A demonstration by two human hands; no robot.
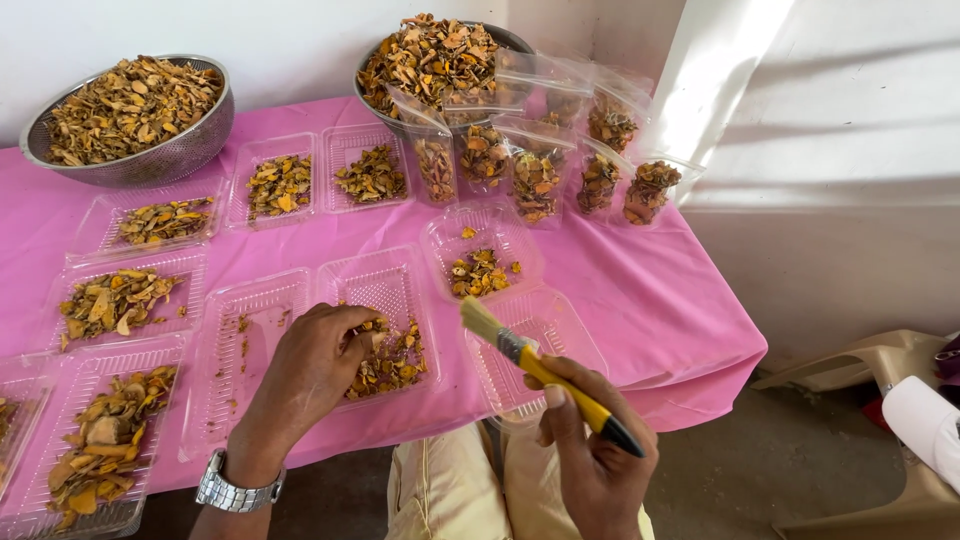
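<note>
The fingers [352, 330] of the left hand [305, 375] curl together down into a clear plastic tray [385, 285], pinching at the dried orange-brown slices [392, 362] heaped there, though whether any piece is actually caught between them cannot be told from this angle. The right hand [590, 460] is clamped around the yellow-and-black handle of a small brush [540, 370], bristles raised above an empty tray [545, 330] at the near edge of the pink-covered counter [660, 300]. A silver wristwatch [238, 492] circles the left wrist. More filled trays, clear bags [535, 180] and two metal bowls [130, 110] stand behind.
</note>
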